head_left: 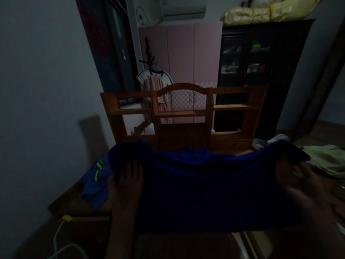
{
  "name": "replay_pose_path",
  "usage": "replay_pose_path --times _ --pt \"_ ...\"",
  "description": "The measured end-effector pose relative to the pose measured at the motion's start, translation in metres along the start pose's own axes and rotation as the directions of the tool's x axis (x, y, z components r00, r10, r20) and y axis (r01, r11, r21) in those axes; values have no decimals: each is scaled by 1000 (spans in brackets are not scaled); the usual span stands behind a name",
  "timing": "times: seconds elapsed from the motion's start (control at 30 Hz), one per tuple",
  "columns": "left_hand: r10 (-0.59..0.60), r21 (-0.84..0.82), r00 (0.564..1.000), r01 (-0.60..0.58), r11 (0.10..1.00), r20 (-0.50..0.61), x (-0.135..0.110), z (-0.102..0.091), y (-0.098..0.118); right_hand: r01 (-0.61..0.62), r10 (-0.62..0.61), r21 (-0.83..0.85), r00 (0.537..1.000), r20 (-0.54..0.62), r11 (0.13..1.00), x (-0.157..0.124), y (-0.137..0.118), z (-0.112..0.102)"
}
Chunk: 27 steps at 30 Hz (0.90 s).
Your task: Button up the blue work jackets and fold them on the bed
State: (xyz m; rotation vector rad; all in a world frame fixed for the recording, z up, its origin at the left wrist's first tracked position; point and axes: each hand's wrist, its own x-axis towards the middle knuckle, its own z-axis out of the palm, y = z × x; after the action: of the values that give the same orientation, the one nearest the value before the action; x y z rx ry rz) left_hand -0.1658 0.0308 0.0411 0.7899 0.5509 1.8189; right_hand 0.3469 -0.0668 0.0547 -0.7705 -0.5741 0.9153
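Observation:
A dark blue cloth (211,200) is stretched wide in front of me, with a sagging fold along its upper edge. Whether it is a garment is too dark to make out. My left hand (127,188) grips its left side, fingers pointing up against the fabric. At the other end my right hand (299,179), somewhat blurred, grips the upper right corner. Behind the left hand, a lighter blue garment (95,180) with yellow-green stripes lies crumpled on the desk. The cloth covers much of the desk's top.
A wooden desk hutch (181,114) rises behind the cloth. Pale green fabric (338,160) and a clear round dish (344,189) lie at right. A white cable (56,255) loops at lower left, beside the wall (32,99). Wardrobes (182,49) stand farther back.

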Motion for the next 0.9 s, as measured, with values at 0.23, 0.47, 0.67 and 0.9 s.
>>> replay_pose_path --times 0.23,0.47,0.67,0.9 --pt "-269 -213 962 271 939 39 131 32 -41 -87 51 261 988 144 961 127 42 69" --pt "-288 270 958 277 922 1 151 -7 -118 -192 204 125 975 -85 973 170 132 28" --pt "-162 678 973 8 735 164 156 -28 -142 -168 164 -77 985 -48 983 180 149 15" --pt "-153 871 944 -196 450 291 152 -33 -146 128 -10 -646 983 183 753 170 151 34"
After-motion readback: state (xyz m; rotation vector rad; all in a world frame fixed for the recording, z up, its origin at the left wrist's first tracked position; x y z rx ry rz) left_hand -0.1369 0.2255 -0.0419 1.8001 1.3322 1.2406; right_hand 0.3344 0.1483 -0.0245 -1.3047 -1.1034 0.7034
